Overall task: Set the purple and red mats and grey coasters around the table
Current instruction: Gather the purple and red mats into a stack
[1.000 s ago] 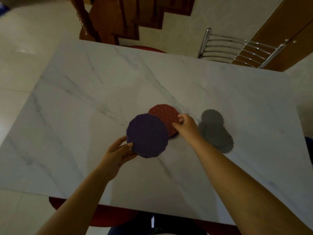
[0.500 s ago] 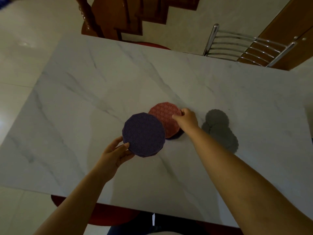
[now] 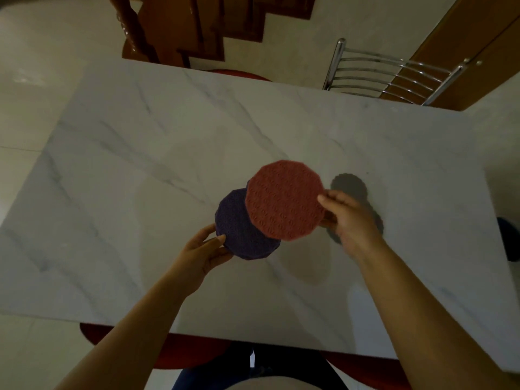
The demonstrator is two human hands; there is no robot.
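Above the white marble-patterned table [image 3: 140, 192], the left hand [image 3: 201, 253] pinches the near edge of a round purple woven mat [image 3: 239, 235]. The right hand [image 3: 347, 218] pinches the right rim of a round red woven mat [image 3: 284, 199], which overlaps the purple one. Scalloped grey coasters [image 3: 350, 185] lie on the table, partly under the right hand.

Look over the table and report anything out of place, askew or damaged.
Nothing looks spilled or damaged. The grey coasters lie in an overlapping heap, partly hidden behind the right hand, not spread out. The red mat, pinched by that hand, overlaps the purple mat held in the left hand.
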